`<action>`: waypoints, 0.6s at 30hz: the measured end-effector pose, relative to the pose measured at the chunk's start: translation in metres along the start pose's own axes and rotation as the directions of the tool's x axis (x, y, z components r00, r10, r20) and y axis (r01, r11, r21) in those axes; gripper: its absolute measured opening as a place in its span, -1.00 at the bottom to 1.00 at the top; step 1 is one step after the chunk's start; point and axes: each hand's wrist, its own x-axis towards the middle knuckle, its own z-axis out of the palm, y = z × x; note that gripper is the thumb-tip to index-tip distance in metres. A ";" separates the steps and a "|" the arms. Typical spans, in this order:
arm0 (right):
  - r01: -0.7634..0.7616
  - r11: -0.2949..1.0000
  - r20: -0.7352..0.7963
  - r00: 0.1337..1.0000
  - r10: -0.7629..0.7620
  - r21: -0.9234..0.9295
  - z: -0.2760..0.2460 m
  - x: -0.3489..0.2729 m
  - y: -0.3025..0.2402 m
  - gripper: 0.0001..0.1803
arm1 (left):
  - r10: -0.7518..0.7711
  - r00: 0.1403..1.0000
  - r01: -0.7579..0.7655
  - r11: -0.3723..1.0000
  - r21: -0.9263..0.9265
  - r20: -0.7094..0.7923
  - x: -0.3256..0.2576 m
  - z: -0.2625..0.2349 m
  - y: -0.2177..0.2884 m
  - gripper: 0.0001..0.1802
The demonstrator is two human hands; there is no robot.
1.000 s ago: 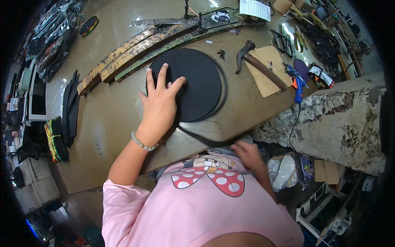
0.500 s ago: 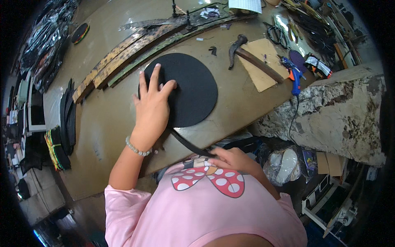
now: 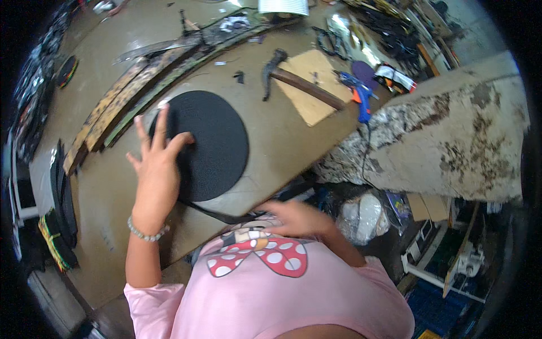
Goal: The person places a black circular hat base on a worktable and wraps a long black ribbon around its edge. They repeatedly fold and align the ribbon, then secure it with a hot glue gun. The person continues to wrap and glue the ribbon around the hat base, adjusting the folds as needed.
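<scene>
On the brown tabletop lies a flat black disc (image 3: 212, 152) with fine ring lines, like a coiled strip. My left hand (image 3: 155, 175), wearing a bead bracelet (image 3: 148, 233), rests with spread fingers on the disc's left part. From the disc's lower edge a narrow black strip (image 3: 212, 213) runs right, over the table edge toward my body. At its near end, in front of my pink shirt, is my right hand (image 3: 302, 217). Motion smears its fingers, so I cannot tell if they grip the strip.
Beyond the disc lie long wooden bars (image 3: 121, 101). A hammer (image 3: 305, 87) rests on tan cardboard (image 3: 310, 113); nearby are a blue glue gun (image 3: 361, 99) and scissors (image 3: 330, 42). Dark strips (image 3: 63, 192) lie at left. A rough concrete block (image 3: 435, 135) stands right of the table.
The whole view has shifted, so the table and disc appear farther left. My left hand stays on the disc. My right hand's fingers have become blurred beside the strip.
</scene>
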 end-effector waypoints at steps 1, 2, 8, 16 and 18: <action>-0.117 0.985 0.265 0.953 0.147 -0.126 0.002 0.000 -0.004 -0.60 | -0.017 1.000 0.017 0.999 -0.035 0.005 -0.001 -0.001 0.001 -0.53; -0.059 0.995 0.289 0.954 0.078 -0.076 0.008 0.004 0.000 -0.67 | -0.041 0.999 0.041 0.999 -0.023 0.008 -0.001 -0.003 0.002 -0.53; -0.630 0.776 -0.386 0.719 0.578 -0.012 -0.034 -0.062 0.101 -0.71 | -0.009 1.000 0.007 0.998 0.062 0.021 -0.002 -0.005 0.006 -0.49; -0.114 0.991 0.016 0.993 0.114 0.065 -0.008 -0.012 0.013 -0.56 | 0.001 0.999 0.003 0.997 0.081 -0.050 0.001 0.004 0.002 -0.48; 0.099 0.994 0.122 0.987 -0.104 0.042 0.007 -0.001 0.005 -0.75 | -0.017 0.999 0.024 0.989 0.149 -0.046 0.000 0.004 0.002 -0.47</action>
